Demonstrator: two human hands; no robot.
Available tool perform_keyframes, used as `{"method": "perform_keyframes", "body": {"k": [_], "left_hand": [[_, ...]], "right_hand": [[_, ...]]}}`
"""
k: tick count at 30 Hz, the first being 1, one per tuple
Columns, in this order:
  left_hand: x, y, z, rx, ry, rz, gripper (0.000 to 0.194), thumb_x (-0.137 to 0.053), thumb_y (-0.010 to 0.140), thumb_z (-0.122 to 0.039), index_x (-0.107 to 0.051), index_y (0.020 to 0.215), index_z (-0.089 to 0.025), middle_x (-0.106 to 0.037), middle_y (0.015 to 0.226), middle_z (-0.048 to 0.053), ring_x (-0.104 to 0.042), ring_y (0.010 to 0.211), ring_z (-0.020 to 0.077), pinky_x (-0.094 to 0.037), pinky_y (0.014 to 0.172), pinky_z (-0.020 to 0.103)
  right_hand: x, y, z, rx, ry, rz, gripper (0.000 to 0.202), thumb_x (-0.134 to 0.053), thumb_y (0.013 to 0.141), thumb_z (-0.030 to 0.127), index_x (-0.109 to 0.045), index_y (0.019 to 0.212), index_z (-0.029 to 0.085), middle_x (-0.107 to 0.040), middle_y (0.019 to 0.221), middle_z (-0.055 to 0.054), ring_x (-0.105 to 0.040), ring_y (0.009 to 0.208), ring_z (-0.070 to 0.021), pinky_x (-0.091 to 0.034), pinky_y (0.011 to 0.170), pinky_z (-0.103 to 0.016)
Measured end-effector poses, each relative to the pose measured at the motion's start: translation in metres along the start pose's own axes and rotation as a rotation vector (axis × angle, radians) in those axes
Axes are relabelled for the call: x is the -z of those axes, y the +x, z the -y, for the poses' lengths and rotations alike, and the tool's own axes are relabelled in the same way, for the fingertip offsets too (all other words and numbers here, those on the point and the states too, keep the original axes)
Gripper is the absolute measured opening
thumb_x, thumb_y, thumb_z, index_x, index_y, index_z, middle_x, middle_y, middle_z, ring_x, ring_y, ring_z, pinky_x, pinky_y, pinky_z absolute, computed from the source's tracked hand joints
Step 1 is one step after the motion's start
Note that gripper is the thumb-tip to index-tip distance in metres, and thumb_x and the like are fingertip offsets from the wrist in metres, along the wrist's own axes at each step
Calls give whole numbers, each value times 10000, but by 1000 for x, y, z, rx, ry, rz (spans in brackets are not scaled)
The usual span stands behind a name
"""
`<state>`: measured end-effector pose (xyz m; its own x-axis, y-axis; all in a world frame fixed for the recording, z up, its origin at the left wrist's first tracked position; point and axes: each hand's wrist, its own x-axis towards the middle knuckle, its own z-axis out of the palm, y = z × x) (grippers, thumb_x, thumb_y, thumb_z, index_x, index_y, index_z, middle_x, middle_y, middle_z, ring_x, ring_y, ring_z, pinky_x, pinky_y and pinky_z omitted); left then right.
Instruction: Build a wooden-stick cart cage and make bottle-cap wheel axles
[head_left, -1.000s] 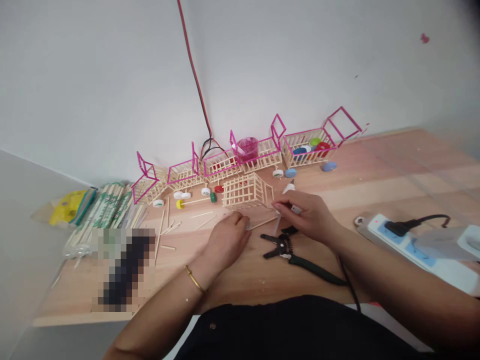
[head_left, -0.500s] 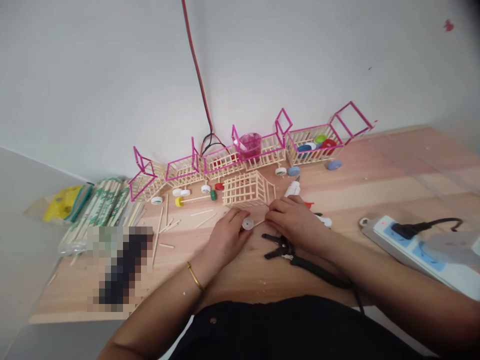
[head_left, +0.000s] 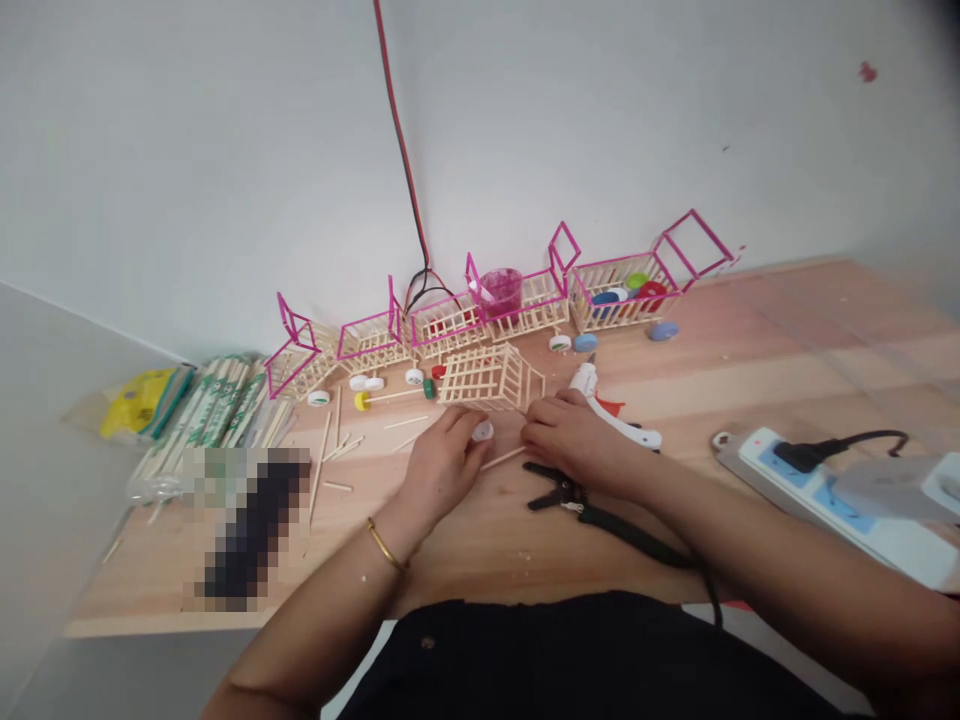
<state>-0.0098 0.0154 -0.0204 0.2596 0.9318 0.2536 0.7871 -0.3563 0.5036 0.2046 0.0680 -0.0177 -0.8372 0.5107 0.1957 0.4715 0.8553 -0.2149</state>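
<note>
My left hand [head_left: 446, 462] is closed on a small white cap [head_left: 482, 431], held between thumb and fingers. To its right, my right hand [head_left: 566, 435] has its fingers curled round a thin wooden stick [head_left: 504, 458] whose free end points left, apart from the cap. Just beyond both hands stands a plain wooden stick frame [head_left: 484, 378]. Black-handled pliers [head_left: 559, 490] lie below my right hand, and a white glue gun [head_left: 626, 425] lies behind it.
Several stick carts with pink rims [head_left: 615, 290] line the wall, some with cap wheels. A pink cup [head_left: 501, 292] stands among them. Bagged sticks [head_left: 214, 420] lie left, a power strip [head_left: 840, 505] right. An axle with yellow and green caps [head_left: 394, 397] lies behind my left hand.
My left hand has drawn slightly left and the white cap has tilted. The gap between cap and stick is wider. The whole view has shifted a little.
</note>
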Motion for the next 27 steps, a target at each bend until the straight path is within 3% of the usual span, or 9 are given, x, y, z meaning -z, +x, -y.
{"method": "perform_keyframes", "body": {"k": [3,8,14,19,23,27], "left_hand": [[3,0,4,25,37,41,242,-527,856,-192,-577,1092,-187,-609,1047,95,-588,940,202,-496,825,344],[3,1,5,-2,33,100,185,-616,813,-233,-609,992,-188,-622,970,82,-592,909,211,-501,794,343],[12,0,-2,-80,-192,-70,473,-718,733,-396,-553,1130,-201,-617,1048,90,-595,896,188,-509,779,332],[12,-2,-12,-199,-157,-6,193,-538,887,-279,-593,1040,-174,-648,916,69,-598,827,151,-499,756,283],[4,-4,-14,-282,38,98,232,-417,932,-244,-620,999,-153,-652,801,76,-605,740,166,-495,679,286],[1,-5,-13,-230,94,115,207,-402,925,-214,-599,944,-154,-657,759,67,-616,691,179,-483,643,294]], "right_hand": [[5,-3,1,59,146,-28,176,-481,923,221,-635,851,176,-587,895,-55,-515,843,-172,-336,800,-335],[13,-6,1,33,320,-130,162,-451,927,203,-603,888,162,-609,920,-86,-535,842,-174,-396,742,-301],[20,-10,-11,-32,201,-181,156,-456,932,220,-594,904,153,-641,827,-74,-540,798,-190,-367,713,-311],[18,-10,-4,43,90,-157,205,-448,943,250,-623,875,169,-648,797,-55,-522,782,-178,-345,730,-319],[13,-8,5,91,39,-140,230,-442,946,261,-635,862,168,-648,775,-52,-523,767,-176,-352,721,-326],[23,-12,-2,82,124,-163,193,-485,928,292,-636,965,179,-674,905,-76,-577,853,-187,-405,786,-341]]}}
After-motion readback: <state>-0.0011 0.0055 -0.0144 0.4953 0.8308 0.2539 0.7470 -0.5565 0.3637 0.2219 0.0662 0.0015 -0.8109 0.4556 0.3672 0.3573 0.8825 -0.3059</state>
